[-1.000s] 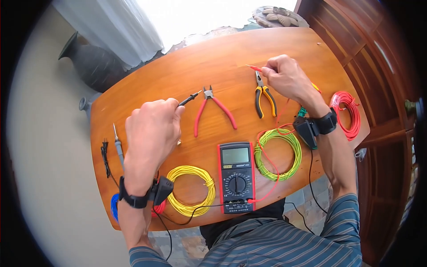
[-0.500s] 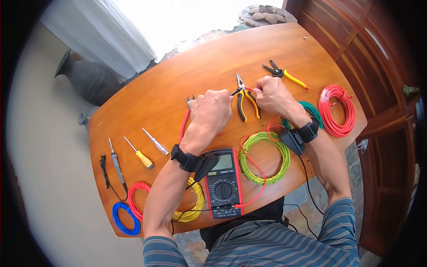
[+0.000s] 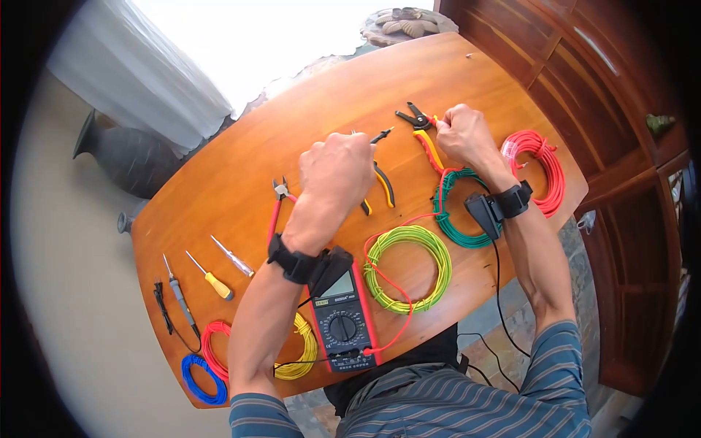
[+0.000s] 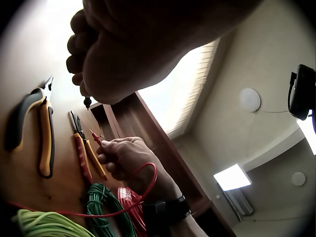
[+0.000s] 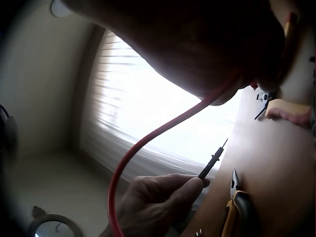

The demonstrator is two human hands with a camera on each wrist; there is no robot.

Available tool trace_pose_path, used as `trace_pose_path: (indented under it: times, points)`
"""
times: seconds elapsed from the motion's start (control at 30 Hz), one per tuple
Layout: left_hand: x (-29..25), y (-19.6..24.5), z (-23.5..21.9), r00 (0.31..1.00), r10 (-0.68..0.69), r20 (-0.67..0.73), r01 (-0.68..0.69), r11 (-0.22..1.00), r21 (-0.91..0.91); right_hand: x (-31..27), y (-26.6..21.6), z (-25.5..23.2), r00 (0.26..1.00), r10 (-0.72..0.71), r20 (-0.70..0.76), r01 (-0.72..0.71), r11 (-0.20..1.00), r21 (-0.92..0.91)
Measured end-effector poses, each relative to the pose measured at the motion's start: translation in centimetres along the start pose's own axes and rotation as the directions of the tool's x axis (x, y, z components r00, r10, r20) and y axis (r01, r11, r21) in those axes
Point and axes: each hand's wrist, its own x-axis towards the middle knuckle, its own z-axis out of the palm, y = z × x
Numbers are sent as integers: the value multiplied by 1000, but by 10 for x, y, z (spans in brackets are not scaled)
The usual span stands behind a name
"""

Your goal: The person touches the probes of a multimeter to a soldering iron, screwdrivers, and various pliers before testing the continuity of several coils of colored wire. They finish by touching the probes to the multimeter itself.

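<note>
Your left hand point(image 3: 336, 171) pinches a slim black probe point(image 5: 212, 162) near the centre of the head view, and your right hand point(image 3: 465, 135) grips a red probe point(image 4: 97, 138) to its upper right, tips apart. At lower centre, the boxy, red-edged multimeter point(image 3: 342, 328), its yellow label point(image 3: 322, 302) too small to read surely, lies beside a ring-shaped yellow-green wire coil point(image 3: 443, 272) on the glossy wooden table point(image 3: 328, 106).

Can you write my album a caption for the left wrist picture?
Left grip on a slim black probe, right grip on a slim red probe, coiled dark-green wire below.
</note>
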Motion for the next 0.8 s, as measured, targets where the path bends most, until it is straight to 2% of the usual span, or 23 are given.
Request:
trace_pose_path:
  times: [0.13, 0.2, 0.23, 0.27, 0.33, 0.37, 0.43, 0.5, 0.57, 0.6, 0.67, 0.73, 0.8]
  points:
    - [22, 18, 25, 998, 27, 62, -29, 999, 24, -7, 8, 5, 998, 42, -54, -45, 998, -53]
    - [29, 26, 33, 998, 40, 45, -39, 999, -28, -8, 16, 5, 959, -267, 93, 283, 901, -329]
    - [33, 28, 38, 998, 52, 43, -51, 998, -32, -8, 12, 2, 942, -291, 167, 336, 831, -443]
    - [37, 31, 42, 999, 46, 27, -45, 998, -37, -8, 8, 0, 946, -282, 160, 325, 831, -451]
    - [45, 34, 52, 998, 57, 12, -57, 997, -48, -7, 1, -4, 975, -144, 167, 195, 916, -351]
    - [49, 33, 56, 999, 42, 19, -42, 999, -21, -6, 3, 5, 997, 71, -10, -72, 994, -82]
    - [53, 31, 59, 999, 24, 28, -24, 1000, 7, -6, 5, -1, 997, 69, -17, -70, 994, -82]
    - [49, 26, 57, 997, 63, 45, -66, 995, 71, -11, 3, -6, 998, 58, -2, -58, 996, -68]
    - [42, 25, 38, 999, 31, 44, -33, 998, 62, -26, -4, -28, 1000, 24, -4, -23, 992, 125]
    - [38, 24, 25, 1000, 5, 22, -6, 999, 46, -33, -5, -34, 1000, 18, 19, -20, 991, 135]
    - [26, 12, -3, 999, -27, -22, 28, 997, 74, -48, -9, -43, 999, 7, -44, 8, 943, 333]
    - [8, -5, -37, 978, 58, -202, -92, 982, -165, -69, -21, -59, 990, -67, -123, 118, 870, 478]
    - [-25, -12, -76, 940, 2, -341, -80, 973, -216, -88, -31, -78, 975, -102, -199, 187, 860, 476]
